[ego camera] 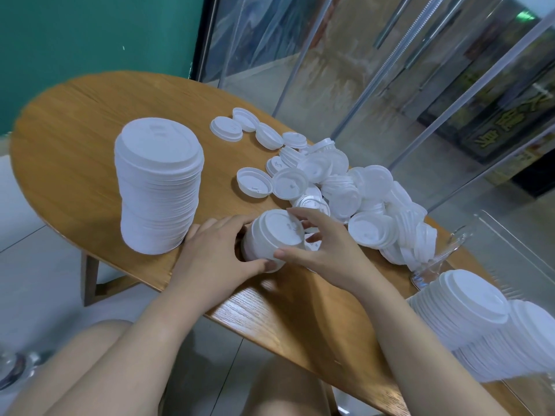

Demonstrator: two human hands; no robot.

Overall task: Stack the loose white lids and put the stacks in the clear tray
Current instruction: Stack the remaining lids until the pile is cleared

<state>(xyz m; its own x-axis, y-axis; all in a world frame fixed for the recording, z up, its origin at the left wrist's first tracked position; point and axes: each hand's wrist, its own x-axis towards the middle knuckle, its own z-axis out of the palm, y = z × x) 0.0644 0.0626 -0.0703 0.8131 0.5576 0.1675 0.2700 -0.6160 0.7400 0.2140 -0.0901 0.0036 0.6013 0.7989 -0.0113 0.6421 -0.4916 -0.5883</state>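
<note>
A short stack of white lids [271,237] stands near the table's front edge, held between both hands. My left hand [214,250] curls round its left and lower side, thumb under the rim. My right hand [322,246] grips its right side, fingers over the top and thumb on the near rim. A heap of loose white lids [351,193] spreads to the right and behind. A tall stack of lids [157,187] stands upright to the left. At the lower right, the clear tray [492,232] holds stacks of lids [492,322] lying on their sides.
The oval wooden table [75,121] has bare wood at the far left. A few single lids [226,129] lie scattered at the back. Glass panels and a green wall stand behind the table. My knees sit below the front edge.
</note>
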